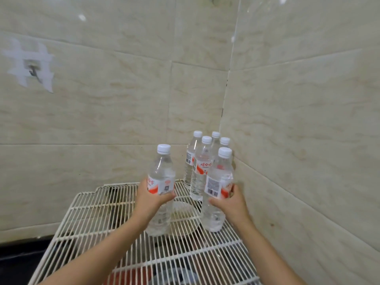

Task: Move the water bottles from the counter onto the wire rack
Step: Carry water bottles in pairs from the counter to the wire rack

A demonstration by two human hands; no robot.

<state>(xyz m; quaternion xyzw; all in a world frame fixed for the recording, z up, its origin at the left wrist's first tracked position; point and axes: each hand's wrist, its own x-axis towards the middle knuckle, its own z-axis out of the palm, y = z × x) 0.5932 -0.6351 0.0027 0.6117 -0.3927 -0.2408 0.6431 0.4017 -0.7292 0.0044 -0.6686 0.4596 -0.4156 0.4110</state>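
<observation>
Water bottles: two in hand, four more clustered upright at the back right corner (202, 161) of the wire rack (92, 212), hard against the tiled walls (298, 120).

Left hand (151, 199) wrapped round the label band of the left bottle (161, 182), fingers curled and pressed together on the far side, thumb tip showing at the front. Right hand (233, 204) same grip on the right bottle (219, 186), thumb across the front below the barcode, fingers hidden behind, so spread cannot be told.

Both long axes near vertical, white caps up, bases down. Left bottle leans a touch left at the top. Base of each at or just above the wires; contact not certain from this angle.

Step in hand, as judged: setting both down beside the cluster.
- Keep axes plumb, land bases flat across several wires, not on one.
- Right bottle sits just beside the front bottle of the cluster; lower straight down to avoid knocking it.
- Left bottle is over a round clear dish (185, 219) under the rack; no bearing on placement.
- Release only once the base stops rocking.
</observation>
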